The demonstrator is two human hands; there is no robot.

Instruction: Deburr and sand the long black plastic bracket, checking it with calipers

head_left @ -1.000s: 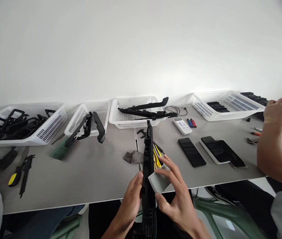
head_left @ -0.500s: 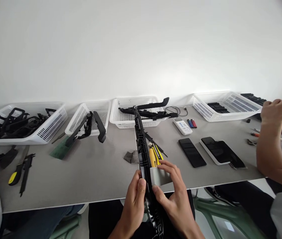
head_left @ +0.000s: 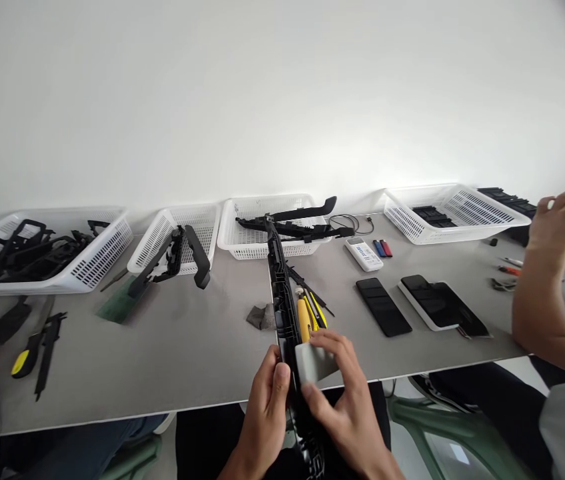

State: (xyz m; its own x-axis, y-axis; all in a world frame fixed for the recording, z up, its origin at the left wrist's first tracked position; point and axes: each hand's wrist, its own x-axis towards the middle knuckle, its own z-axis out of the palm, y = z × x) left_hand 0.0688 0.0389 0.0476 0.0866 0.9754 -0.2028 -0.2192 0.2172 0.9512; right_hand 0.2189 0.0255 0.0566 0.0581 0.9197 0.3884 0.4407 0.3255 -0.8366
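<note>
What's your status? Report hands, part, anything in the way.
Left hand: grip on long black part. Right hand: grip on pale block, against part's side. Yellow-handled tools close beyond block.

Top of black part [head_left: 284, 313] farther left

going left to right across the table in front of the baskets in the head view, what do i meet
Yellow-and-black-handled tool, green sheet, grey cloth, long black part in the left hand, black phone, white case, another person's forearm
</note>
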